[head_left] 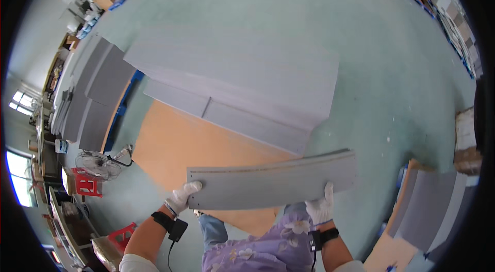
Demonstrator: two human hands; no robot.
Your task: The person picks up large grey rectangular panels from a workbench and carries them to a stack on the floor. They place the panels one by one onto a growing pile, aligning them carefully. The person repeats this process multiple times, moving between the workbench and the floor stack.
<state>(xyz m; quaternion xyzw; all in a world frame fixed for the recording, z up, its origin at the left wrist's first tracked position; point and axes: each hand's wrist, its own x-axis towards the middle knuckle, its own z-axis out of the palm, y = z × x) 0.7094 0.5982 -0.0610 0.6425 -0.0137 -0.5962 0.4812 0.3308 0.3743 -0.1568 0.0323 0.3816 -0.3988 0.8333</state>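
Note:
A long grey panel (265,185) lies level in front of me at waist height, with small holes near its left end and a brownish strip along its far edge. My left hand (183,196), in a white glove, grips its left end with the thumb on top. At the near edge, toward the right end, my right hand (322,205), also gloved, holds the panel. The fingers of both hands are mostly hidden beneath it. Beyond the panel stands a tall stack of wide grey boards (242,76). Narrower grey boards (247,123) lie along its near side.
A brown sheet (167,143) covers the floor before the stack. To the left are more grey boards (111,76) on a blue pallet (121,112), a fan (100,164) and red stools (87,183). More boards (425,210) stand at the lower right.

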